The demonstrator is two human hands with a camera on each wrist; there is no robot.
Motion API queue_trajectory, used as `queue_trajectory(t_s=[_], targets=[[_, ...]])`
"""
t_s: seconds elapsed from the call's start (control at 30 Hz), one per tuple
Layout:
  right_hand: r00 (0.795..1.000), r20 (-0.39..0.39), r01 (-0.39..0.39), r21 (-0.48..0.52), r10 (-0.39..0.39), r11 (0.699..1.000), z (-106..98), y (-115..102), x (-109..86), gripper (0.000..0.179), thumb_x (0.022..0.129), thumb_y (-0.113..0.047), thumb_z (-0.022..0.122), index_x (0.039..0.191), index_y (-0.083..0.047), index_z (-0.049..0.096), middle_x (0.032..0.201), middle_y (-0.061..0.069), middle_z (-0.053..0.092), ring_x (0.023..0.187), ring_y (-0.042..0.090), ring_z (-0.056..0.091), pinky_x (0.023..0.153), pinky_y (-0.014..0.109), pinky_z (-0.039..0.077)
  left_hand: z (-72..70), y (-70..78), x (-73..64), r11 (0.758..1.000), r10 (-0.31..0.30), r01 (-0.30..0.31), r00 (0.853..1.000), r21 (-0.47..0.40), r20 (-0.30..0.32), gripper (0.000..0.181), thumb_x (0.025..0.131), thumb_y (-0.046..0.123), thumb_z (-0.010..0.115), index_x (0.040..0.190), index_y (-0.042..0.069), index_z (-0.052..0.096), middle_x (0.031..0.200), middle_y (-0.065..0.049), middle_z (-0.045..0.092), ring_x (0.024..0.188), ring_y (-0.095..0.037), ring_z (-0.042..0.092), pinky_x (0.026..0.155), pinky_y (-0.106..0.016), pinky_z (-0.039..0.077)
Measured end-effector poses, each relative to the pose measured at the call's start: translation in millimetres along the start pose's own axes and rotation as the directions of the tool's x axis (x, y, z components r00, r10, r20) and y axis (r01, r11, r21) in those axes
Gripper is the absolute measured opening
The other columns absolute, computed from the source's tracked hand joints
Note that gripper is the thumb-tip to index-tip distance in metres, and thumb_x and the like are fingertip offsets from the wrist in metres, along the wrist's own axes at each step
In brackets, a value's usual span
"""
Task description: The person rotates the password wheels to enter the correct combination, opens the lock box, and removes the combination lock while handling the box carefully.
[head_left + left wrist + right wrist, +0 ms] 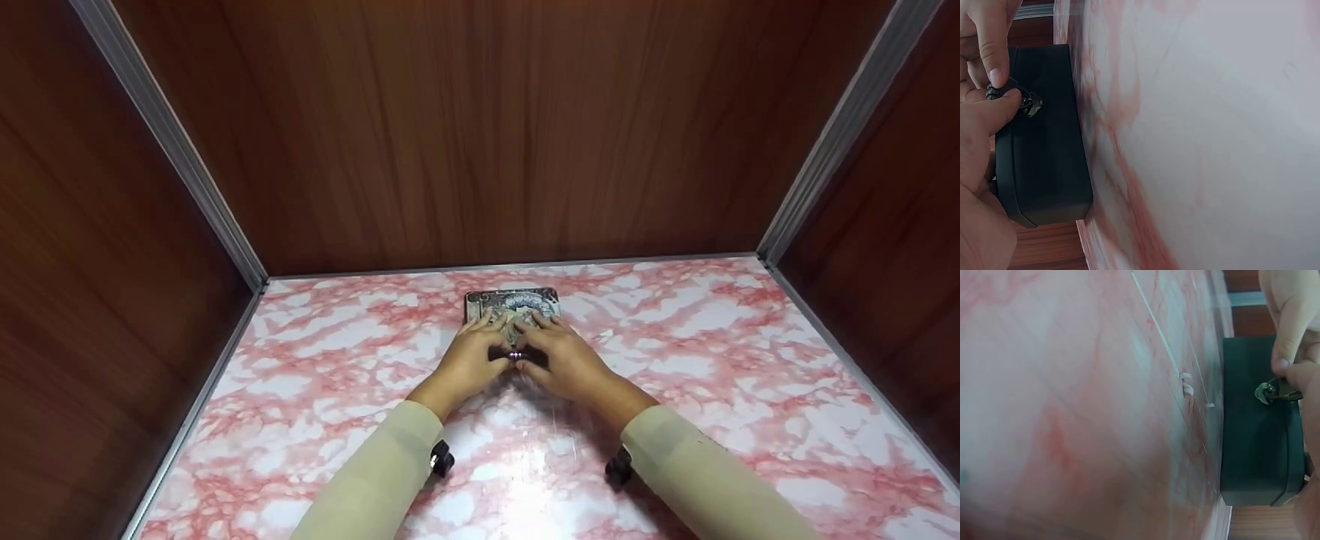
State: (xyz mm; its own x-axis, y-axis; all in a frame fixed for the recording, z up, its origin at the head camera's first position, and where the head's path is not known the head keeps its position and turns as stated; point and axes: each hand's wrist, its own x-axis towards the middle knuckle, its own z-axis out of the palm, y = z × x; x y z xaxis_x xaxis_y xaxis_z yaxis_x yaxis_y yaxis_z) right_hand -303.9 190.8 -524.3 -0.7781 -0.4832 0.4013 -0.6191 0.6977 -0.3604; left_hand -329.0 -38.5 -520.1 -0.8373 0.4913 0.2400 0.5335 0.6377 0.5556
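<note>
A small dark box (517,298) with a patterned lid sits on the table, its black front side (1044,163) showing in the wrist views. At the middle of that front, a small padlock (1287,390) with ridged dials hangs from a metal clasp (1033,107). My left hand (471,358) pinches the padlock's left end between thumb and index finger, its other fingers resting over the lid. From the opposite side, my right hand (566,358) pinches the padlock with thumb and index finger, its remaining fingers also on the lid. The thumbs nearly meet.
The red-and-white marbled table (337,360) spreads around the box. A brown wood-grain panel (480,135) rises behind it, with side panels left and right in grey metal framing (180,157). Thin white marks (1157,326) cross the tabletop near the box.
</note>
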Motion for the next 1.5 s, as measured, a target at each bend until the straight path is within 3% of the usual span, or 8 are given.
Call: queue_trajectory(t_s=[0.4, 0.73, 0.9, 1.17, 1.5], targets=[[1.0, -0.018, 0.018, -0.004, -0.018, 1.0, 1.5, 0.6, -1.4, 0.014, 0.101, -0.021, 0.083, 0.111, -0.013, 0.077, 0.166, 0.012, 0.063, 0.16, 0.052, 0.05, 0.136, 0.08, 0.028, 0.4, -0.6, -0.4, 1.0, -0.003, 0.003, 1.0, -0.024, 0.002, 0.007, 0.098, 0.016, 0.085, 0.104, 0.013, 0.084, 0.175, -0.008, 0.052, 0.173, -0.04, 0.034, 0.146, -0.058, 0.02], [1.0, -0.003, -0.004, -0.002, 0.004, 1.0, 2.9, -0.3, -0.7, 0.018, 0.103, -0.023, 0.08, 0.119, -0.014, 0.08, 0.169, 0.01, 0.061, 0.163, 0.05, 0.048, 0.137, 0.078, 0.025, 0.5, -0.9, -0.7, 0.999, -0.03, 0.03, 1.0, -0.014, 0.01, 0.008, 0.099, 0.019, 0.085, 0.106, 0.015, 0.083, 0.177, -0.004, 0.049, 0.174, -0.04, 0.033, 0.146, -0.059, 0.019], [1.0, 0.007, -0.018, -0.006, 0.018, 1.0, 1.9, -0.9, -1.2, 0.021, 0.103, -0.025, 0.081, 0.121, -0.015, 0.079, 0.17, 0.009, 0.06, 0.163, 0.05, 0.048, 0.138, 0.077, 0.024, 1.2, -0.8, -0.5, 0.999, -0.019, 0.019, 1.0, -0.027, 0.0, 0.008, 0.098, 0.019, 0.086, 0.104, 0.014, 0.084, 0.175, -0.004, 0.051, 0.173, -0.04, 0.034, 0.146, -0.06, 0.02], [0.999, -0.036, 0.021, 0.011, -0.02, 1.0, 2.6, 1.2, -0.3, 0.016, 0.101, -0.019, 0.083, 0.116, -0.014, 0.078, 0.166, 0.012, 0.064, 0.159, 0.052, 0.053, 0.134, 0.08, 0.031, 1.2, -2.0, 0.2, 1.0, 0.02, -0.02, 1.0, -0.01, -0.006, 0.013, 0.098, 0.022, 0.087, 0.105, 0.012, 0.084, 0.173, -0.01, 0.054, 0.172, -0.041, 0.036, 0.146, -0.06, 0.021], [1.0, -0.017, 0.006, -0.006, -0.006, 1.0, 2.5, 0.9, 0.0, 0.02, 0.102, -0.022, 0.081, 0.12, -0.013, 0.079, 0.168, 0.01, 0.062, 0.161, 0.051, 0.051, 0.135, 0.081, 0.027, 1.2, -3.0, 0.4, 1.0, -0.002, 0.002, 1.0, -0.022, -0.003, 0.01, 0.098, 0.021, 0.088, 0.104, 0.014, 0.084, 0.175, -0.007, 0.052, 0.173, -0.039, 0.035, 0.146, -0.059, 0.02]])
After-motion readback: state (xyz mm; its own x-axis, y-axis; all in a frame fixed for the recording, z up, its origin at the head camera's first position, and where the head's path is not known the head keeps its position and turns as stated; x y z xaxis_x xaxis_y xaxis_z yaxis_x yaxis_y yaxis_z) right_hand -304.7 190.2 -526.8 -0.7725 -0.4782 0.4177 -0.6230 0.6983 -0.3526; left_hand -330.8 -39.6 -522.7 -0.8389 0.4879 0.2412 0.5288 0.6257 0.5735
